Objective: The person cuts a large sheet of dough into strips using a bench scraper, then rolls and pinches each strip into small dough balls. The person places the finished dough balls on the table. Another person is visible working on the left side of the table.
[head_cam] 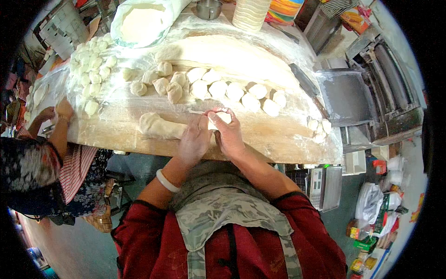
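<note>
A piece of dough (223,119) lies in my right hand (228,134), between its thumb and fingers. My left hand (195,137) is against the right at the near part of the floured table; its fingers are blurred, and whether they grip dough is hidden. A thick dough roll (162,127) runs up to the left hand. Beyond both hands, several dough pieces (235,91) stand in uneven rows, in front of a large slab of dough (226,50). Smaller dough balls (94,66) cover the table's left part, and a few more (318,129) lie at the right end.
A co-worker's hands (64,108) are at the table's left end. A knife (303,80) lies beside the slab. An open flour bag (141,24), a metal cup (209,9) and a ribbed plastic container (251,14) stand at the back. A metal machine (348,94) adjoins the right side.
</note>
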`<state>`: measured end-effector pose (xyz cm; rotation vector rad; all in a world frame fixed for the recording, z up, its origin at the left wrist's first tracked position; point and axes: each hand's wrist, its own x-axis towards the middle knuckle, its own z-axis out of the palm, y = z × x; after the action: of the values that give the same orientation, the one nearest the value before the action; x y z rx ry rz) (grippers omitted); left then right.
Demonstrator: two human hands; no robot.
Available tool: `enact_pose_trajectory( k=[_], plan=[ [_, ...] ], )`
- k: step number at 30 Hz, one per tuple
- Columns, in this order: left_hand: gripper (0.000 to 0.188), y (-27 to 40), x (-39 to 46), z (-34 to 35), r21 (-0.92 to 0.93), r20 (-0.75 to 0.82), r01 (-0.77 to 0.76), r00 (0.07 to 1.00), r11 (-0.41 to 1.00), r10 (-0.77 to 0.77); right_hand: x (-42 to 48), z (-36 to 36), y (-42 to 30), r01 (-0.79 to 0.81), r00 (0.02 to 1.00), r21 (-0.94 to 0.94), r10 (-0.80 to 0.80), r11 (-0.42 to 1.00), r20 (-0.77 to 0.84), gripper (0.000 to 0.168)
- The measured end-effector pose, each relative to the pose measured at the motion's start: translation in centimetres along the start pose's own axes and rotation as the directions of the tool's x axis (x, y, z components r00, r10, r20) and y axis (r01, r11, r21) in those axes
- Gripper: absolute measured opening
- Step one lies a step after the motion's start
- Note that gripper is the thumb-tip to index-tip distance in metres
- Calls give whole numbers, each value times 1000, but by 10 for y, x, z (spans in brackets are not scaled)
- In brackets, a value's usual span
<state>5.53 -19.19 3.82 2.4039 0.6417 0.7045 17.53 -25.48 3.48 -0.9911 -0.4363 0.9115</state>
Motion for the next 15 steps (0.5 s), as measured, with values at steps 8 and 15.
enact_pose_trajectory(
  k=[8,15],
  plan=[
    [31,1,3,6,179,-59,-121,989,976,134,-1,9,-12,-9,999,34,10,999,-50,16],
    [25,11,10,28,362,-90,101,993,927,-73,16,27,-22,-24,974,311,92,950,-206,17]
  ],
)
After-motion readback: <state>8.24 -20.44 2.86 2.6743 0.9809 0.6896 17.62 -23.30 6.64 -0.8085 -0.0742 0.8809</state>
